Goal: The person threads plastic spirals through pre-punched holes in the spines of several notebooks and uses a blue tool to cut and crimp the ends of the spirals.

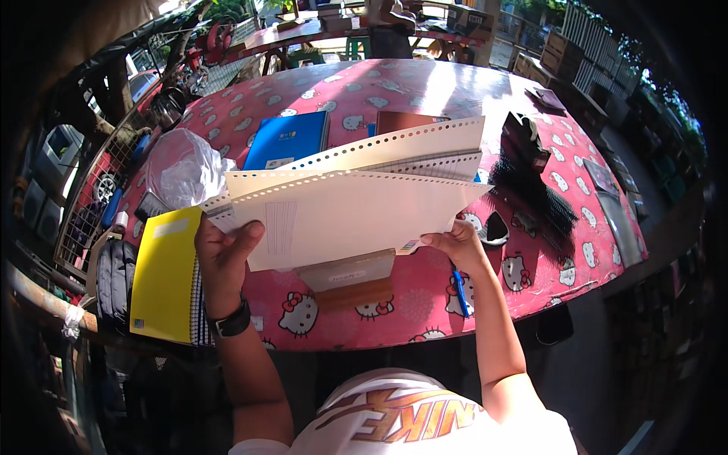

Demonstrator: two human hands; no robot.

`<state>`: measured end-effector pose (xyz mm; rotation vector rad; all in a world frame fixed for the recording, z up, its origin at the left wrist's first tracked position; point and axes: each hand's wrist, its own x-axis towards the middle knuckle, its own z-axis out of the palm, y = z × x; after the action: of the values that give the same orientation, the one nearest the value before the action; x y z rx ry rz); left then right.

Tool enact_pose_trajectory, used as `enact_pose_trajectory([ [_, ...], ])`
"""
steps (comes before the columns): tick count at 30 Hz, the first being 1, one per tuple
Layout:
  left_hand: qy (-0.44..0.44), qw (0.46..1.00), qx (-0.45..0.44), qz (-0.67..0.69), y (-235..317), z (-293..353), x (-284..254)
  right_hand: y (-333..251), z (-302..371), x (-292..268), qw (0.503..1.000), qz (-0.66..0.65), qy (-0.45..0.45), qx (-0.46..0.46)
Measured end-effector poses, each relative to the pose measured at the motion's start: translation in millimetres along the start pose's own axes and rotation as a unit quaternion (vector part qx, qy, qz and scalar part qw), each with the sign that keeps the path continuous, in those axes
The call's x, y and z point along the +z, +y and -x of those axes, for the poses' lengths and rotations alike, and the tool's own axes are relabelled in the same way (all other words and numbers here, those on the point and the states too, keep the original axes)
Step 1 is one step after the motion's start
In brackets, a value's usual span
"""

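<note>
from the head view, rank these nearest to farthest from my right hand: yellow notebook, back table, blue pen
Measured from your right hand:
1. Blue pen: just below the hand, near the table's front edge.
2. Yellow notebook: at the table's left, beside your left hand.
3. Back table: farthest, beyond the pink-covered table.
</note>
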<state>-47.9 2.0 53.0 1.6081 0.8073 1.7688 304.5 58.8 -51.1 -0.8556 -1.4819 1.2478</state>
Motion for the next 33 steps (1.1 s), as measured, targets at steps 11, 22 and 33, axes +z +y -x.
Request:
enact_pose_trajectory([
  [11,0.110,0.992,-0.006,-0.054,-30.4,22.9,-1.9,26.8,16.7,7.4,0.982,0.126,-0.040,0.134],
  [22,0.120,0.989,-0.077,0.030,-41.1,61.9,15.6,-13.9,18.8,39.7,0.996,-0.079,0.031,-0.038],
  [33,0.237,0.970,-0.047,0.002,-30.5,51.8,50.4,-62.5,-2.6,66.0,0.959,-0.179,0.200,-0.091],
])
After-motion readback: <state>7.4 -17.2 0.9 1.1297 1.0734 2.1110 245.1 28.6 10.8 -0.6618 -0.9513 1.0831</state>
